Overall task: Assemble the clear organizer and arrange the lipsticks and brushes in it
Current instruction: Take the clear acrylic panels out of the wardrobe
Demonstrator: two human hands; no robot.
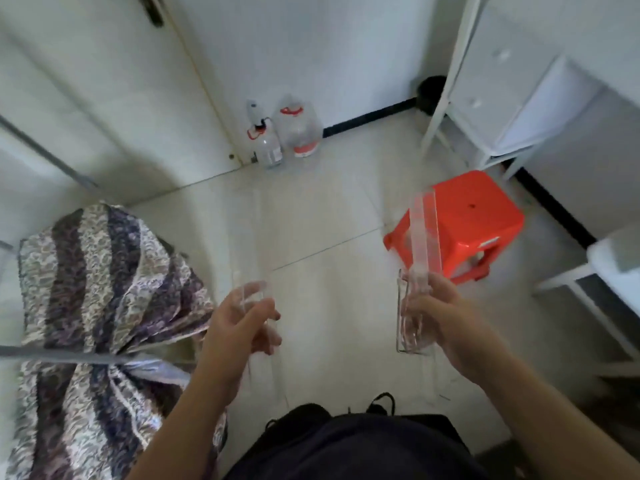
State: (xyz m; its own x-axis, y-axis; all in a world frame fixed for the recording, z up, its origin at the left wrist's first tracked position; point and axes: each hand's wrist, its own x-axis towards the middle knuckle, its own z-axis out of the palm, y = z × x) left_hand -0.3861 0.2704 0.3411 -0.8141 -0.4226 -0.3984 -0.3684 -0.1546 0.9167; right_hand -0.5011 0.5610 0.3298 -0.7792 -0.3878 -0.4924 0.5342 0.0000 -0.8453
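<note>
The red stool (467, 220) is the landmark. Left of it, across bare floor (329, 209), a patterned cloth (97, 289) drapes over something; beyond it, 2 water jugs (287, 133) stand by the wall. No lipsticks or brushes show.

The organizer is in 2 clear pieces, both held in the air. The right hand (446, 317) grips a long clear panel (424, 233) by its lower end, just in front of the stool's left edge, the strip rising across it. Well left of the stool, the left hand (242, 320) curls its fingers round a smaller clear piece (254, 294), its shape too blurred to tell.

These look like light, stiff, smooth plastic: probably slippery and prone to cracking if flexed. Best held by the edges, near the joints.
</note>
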